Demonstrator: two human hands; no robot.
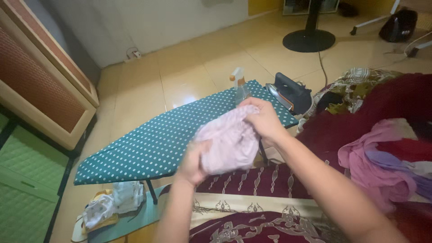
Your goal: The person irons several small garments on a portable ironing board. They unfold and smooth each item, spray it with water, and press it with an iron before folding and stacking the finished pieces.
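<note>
Both hands clamp bunched pink garment (227,144): left hand (193,163) at 7 o'clock supports, right hand (264,120) at 1 o'clock pinches; polka-dot ironing board (148,144) below.

Both forearms reach in from 6 o'clock and meet mid-frame. The left hand (193,163) grips from below, fingers curled; the right hand (263,120) clamps from above, wrist bent.

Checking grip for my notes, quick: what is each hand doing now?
Left hand: closed on the pale pink cloth.
Right hand: closed on the same cloth's top.
</note>
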